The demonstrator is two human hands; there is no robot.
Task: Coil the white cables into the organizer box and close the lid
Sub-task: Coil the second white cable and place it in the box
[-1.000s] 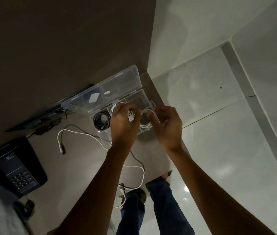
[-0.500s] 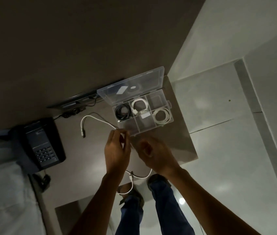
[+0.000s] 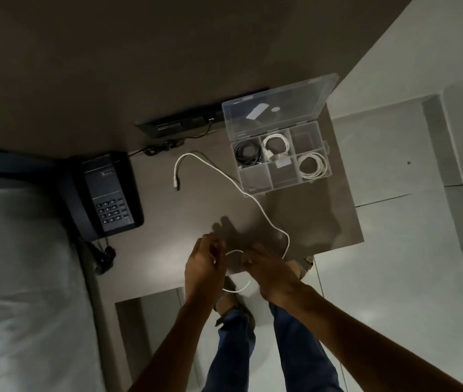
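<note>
A clear organizer box (image 3: 255, 181) stands at the table's far right with its lid (image 3: 278, 108) propped open. Its compartments hold a black coil (image 3: 248, 152) and two white coils (image 3: 277, 145) (image 3: 312, 165). A loose white cable (image 3: 224, 176) runs from a plug on the table past the box toward me. At the near table edge my left hand (image 3: 202, 267) and my right hand (image 3: 270, 273) both grip its near end, with a small loop between them and a tail hanging below.
A dark desk phone (image 3: 108, 196) sits at the left of the table (image 3: 168, 222), its cord hanging off the edge. A black power strip (image 3: 185, 124) lies against the wall. White bedding (image 3: 20, 278) is at left, tiled floor at right.
Both hands have drawn back from the box to the near table edge, taking the loose cable's end and forming a loop. The view has shifted, so the box sits farther away.
</note>
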